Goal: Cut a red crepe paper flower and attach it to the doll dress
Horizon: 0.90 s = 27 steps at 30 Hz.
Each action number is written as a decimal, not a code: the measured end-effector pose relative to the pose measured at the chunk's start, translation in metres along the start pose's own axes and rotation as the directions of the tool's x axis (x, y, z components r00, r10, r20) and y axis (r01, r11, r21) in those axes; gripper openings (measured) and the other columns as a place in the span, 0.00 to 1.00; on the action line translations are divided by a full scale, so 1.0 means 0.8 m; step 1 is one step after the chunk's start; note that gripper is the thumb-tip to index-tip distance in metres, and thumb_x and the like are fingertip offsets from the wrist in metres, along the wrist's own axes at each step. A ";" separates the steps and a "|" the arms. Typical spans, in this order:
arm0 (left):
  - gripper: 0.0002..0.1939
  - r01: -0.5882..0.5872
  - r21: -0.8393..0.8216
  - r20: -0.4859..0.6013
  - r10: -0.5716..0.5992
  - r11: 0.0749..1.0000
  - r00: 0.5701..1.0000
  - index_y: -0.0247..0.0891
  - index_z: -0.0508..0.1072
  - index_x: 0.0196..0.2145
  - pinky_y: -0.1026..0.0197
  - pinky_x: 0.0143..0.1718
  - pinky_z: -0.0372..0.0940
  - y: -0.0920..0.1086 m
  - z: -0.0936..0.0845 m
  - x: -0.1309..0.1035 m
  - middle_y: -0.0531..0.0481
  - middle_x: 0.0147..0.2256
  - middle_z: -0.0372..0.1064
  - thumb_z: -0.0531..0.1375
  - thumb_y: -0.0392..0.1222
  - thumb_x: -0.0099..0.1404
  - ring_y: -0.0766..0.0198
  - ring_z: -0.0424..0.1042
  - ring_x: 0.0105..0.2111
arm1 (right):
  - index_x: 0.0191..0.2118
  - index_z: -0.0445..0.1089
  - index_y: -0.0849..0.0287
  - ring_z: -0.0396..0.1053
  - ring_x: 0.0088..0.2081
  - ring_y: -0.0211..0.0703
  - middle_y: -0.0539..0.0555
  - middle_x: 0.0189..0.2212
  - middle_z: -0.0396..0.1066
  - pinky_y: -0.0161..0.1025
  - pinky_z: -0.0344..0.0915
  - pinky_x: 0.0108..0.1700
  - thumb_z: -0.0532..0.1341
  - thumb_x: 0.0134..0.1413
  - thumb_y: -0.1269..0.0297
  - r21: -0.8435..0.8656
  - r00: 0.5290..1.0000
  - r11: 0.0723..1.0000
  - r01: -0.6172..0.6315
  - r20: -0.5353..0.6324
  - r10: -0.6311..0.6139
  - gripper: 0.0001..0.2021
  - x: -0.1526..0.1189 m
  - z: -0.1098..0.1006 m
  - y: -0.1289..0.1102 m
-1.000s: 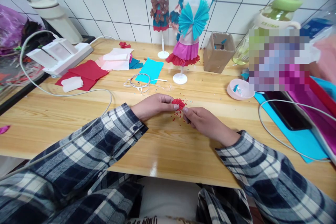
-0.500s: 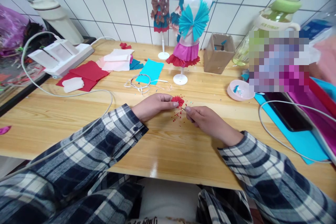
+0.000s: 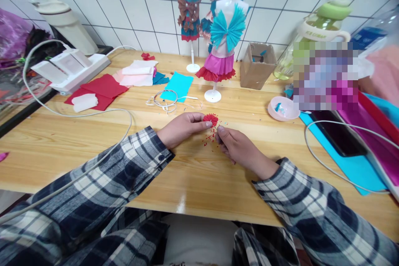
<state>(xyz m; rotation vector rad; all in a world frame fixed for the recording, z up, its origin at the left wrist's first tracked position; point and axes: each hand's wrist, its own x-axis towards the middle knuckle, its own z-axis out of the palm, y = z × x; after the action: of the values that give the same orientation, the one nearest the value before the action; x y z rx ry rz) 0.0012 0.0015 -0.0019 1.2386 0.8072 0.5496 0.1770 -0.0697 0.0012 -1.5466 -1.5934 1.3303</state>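
Left hand (image 3: 182, 129): fingers narrow, pinching the red paper fan (image 3: 211, 119) at its left and lower edge, thumb on the near side. Pleats spread out past the fingertips, to the right and away from the wearer. Can't tell if the fan touches the bench (image 3: 199, 183) or sits just above it. Right hand (image 3: 235, 143): fingers narrow too, gripped on a slim tool (image 3: 215, 126), mostly hidden in the grip, type unclear. Right fingertips are just beside the fan, at its lower right; tool end points at the fan's near edge, contact too small to confirm. Red scraps (image 3: 212, 134) lie on the bench between the hands, right below the fan. Beyond the hands: cyan sheet (image 3: 180, 83) with wire loops (image 3: 165, 100) overlapping its near edge, then a dress form (image 3: 229, 29) on a white stand, cyan pleated bow at its chest, purple and red skirt. Pink bowl (image 3: 273, 111) with small bits in it sits farther right, well apart from the right hand.
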 end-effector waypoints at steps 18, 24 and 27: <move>0.15 0.016 -0.033 -0.013 -0.016 0.999 1.000 0.34 0.76 0.38 0.57 0.45 0.63 0.002 0.001 -0.001 0.45 0.39 0.75 0.65 0.46 0.56 0.62 0.72 0.37 | 0.25 0.54 0.57 0.54 0.18 0.33 0.45 0.17 0.55 0.33 0.52 0.22 0.43 0.63 0.47 -0.077 0.999 0.996 0.048 -0.018 -0.050 0.22 -0.001 -0.003 0.002; 0.15 0.026 -0.042 -0.021 -0.027 0.999 0.999 0.35 0.76 0.37 0.56 0.44 0.64 0.005 0.000 -0.002 0.46 0.39 0.75 0.65 0.47 0.55 0.61 0.72 0.37 | 0.25 0.55 0.57 0.53 0.17 0.32 0.44 0.17 0.54 0.32 0.51 0.20 0.42 0.62 0.45 -0.038 1.000 0.999 -0.012 0.002 0.012 0.23 -0.001 -0.002 0.001; 0.15 0.022 -0.026 -0.023 -0.023 0.999 0.999 0.35 0.76 0.38 0.57 0.45 0.64 0.005 0.001 -0.002 0.46 0.40 0.75 0.65 0.47 0.56 0.61 0.72 0.38 | 0.27 0.57 0.57 0.53 0.17 0.32 0.44 0.16 0.54 0.32 0.52 0.21 0.42 0.62 0.45 -0.009 1.000 1.000 -0.014 -0.001 0.014 0.23 -0.003 -0.001 0.000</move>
<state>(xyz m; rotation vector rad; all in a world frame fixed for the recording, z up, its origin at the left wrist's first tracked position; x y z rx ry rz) 0.0009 0.0012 0.0024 1.1998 0.8305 0.5555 0.1780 -0.0717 0.0022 -1.5662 -1.5924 1.3324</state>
